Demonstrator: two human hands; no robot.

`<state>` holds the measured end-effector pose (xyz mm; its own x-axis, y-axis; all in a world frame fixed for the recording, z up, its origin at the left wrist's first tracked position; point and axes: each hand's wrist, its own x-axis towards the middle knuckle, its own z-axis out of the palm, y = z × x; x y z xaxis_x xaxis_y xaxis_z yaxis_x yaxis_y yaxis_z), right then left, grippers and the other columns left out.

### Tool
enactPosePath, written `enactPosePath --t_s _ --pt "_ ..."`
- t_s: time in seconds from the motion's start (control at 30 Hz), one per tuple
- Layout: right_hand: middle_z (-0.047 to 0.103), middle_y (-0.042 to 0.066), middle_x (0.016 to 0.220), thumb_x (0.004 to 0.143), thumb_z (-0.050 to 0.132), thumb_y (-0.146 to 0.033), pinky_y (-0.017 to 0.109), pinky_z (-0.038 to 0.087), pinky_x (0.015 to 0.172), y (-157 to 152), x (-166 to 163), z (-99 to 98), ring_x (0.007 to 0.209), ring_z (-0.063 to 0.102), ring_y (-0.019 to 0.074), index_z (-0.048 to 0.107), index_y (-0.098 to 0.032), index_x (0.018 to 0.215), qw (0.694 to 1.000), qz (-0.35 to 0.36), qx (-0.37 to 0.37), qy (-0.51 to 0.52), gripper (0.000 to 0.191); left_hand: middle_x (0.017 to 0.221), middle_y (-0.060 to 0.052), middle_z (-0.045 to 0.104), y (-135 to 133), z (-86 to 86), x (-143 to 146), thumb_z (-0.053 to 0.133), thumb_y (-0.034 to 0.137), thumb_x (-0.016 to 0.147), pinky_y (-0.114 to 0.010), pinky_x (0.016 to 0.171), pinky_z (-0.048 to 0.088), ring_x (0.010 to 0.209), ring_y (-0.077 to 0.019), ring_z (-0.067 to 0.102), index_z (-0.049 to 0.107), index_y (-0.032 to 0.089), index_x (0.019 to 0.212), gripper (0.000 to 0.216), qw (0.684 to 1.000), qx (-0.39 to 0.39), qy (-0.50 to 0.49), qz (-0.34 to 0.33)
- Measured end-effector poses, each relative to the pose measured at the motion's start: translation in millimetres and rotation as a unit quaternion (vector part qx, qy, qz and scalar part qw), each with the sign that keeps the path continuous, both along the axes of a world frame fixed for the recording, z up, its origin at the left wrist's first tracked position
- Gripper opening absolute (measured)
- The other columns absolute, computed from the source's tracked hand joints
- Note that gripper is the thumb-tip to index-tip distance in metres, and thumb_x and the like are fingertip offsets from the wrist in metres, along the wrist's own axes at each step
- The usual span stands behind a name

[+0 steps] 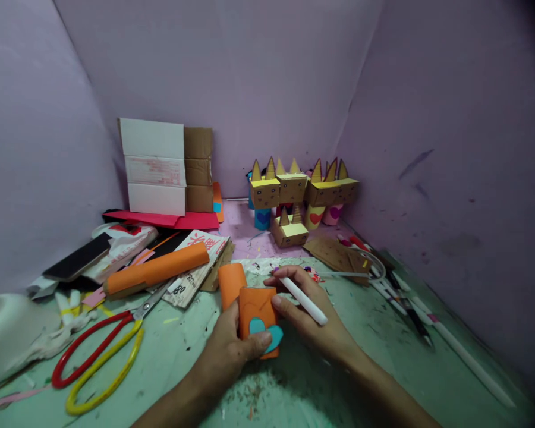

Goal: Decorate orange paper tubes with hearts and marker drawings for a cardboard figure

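Our left hand [229, 353] is clamping an orange paper tube [255, 306] on the green table [383, 356], with the thumb pressing on a blue heart [274, 337] on its front. Our right hand [314, 324] is touching the tube's edge while its fingers are closing around a white pen [304, 301]. Scissors [98, 356] are lying to the left, and cardboard figures [294, 190] are standing by the far wall.

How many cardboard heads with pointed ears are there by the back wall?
5. Four cardboard heads stand in a row: far left, second, third, far right. The fifth sits on the table in front of them. More may be hidden behind the row.
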<state>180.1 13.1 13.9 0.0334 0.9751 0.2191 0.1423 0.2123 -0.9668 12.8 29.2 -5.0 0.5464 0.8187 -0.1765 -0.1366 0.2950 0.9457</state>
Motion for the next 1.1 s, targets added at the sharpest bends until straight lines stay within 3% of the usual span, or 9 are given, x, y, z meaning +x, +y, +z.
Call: enactPosePath --t_s 0.2,0.5,0.63,0.73,0.9,1.1 --pt "0.066 0.007 0.103 0.078 0.06 -0.026 0.034 0.05 0.075 -1 0 -1.1 0.096 0.063 0.0225 0.049 -0.023 0.102 1.0 0.007 -0.002 0.002 0.027 0.101 -0.008 0.067 -5 11.7 3 0.075 0.041 0.069 -0.03 0.078 0.046 0.09 -0.0222 0.059 0.058 0.014 0.12 0.06 0.999 -0.023 -0.006 0.025" --pt "0.066 0.006 0.101 0.081 0.06 -0.024 0.036 0.052 0.079 -1 -1 -2.6 0.096 0.064 0.0219 0.048 -0.024 0.102 0.999 0.027 0.027 -0.011 0.024 0.087 -0.005 0.066 -2 7.9 2 0.075 0.046 0.068 -0.027 0.068 0.045 0.074 -0.0176 0.056 0.066 0.013 0.104 0.049 0.998 -0.009 0.019 0.059" --pt "0.065 0.006 0.101 0.08 0.06 -0.02 0.034 0.053 0.072 -5 0 -1.7 0.089 0.065 0.0217 0.052 -0.024 0.103 0.993 -0.041 0.068 -0.087 0.024 0.084 -0.005 0.065 -2 6.4 0 0.074 0.047 0.069 -0.026 0.066 0.044 0.071 -0.0162 0.054 0.066 0.013 0.105 0.05 0.999 0.004 0.021 0.047" --pt "0.065 0.005 0.097 0.079 0.062 -0.017 0.03 0.051 0.062 -11 1 3.1 0.073 0.063 0.0178 0.053 -0.026 0.103 0.974 -0.08 0.147 -0.151 0.027 0.082 -0.003 0.063 -2 4.8 0 0.072 0.046 0.073 -0.026 0.066 0.044 0.072 -0.016 0.054 0.065 0.013 0.105 0.047 0.999 0.011 0.017 0.045" --pt "0.068 0.002 0.095 0.074 0.066 -0.008 0.032 0.051 0.068 -14 0 9.6 0.079 0.064 0.0205 0.053 -0.03 0.107 0.932 0.022 0.285 -0.221 0.042 0.081 -0.003 0.061 -2 4.2 0 0.071 0.047 0.073 -0.028 0.07 0.043 0.076 -0.0183 0.054 0.065 0.015 0.095 0.04 0.997 0.035 0.021 0.064" --pt "0.068 0.002 0.085 0.078 0.068 -0.016 0.035 0.049 0.064 -8 -1 -10.5 0.075 0.064 0.024 0.057 -0.032 0.102 0.934 0.033 0.265 -0.238 0.03 0.083 -0.003 0.062 -3 6.6 2 0.069 0.044 0.076 -0.029 0.072 0.043 0.077 -0.0185 0.054 0.064 0.014 0.103 0.04 0.996 0.041 0.002 0.077"
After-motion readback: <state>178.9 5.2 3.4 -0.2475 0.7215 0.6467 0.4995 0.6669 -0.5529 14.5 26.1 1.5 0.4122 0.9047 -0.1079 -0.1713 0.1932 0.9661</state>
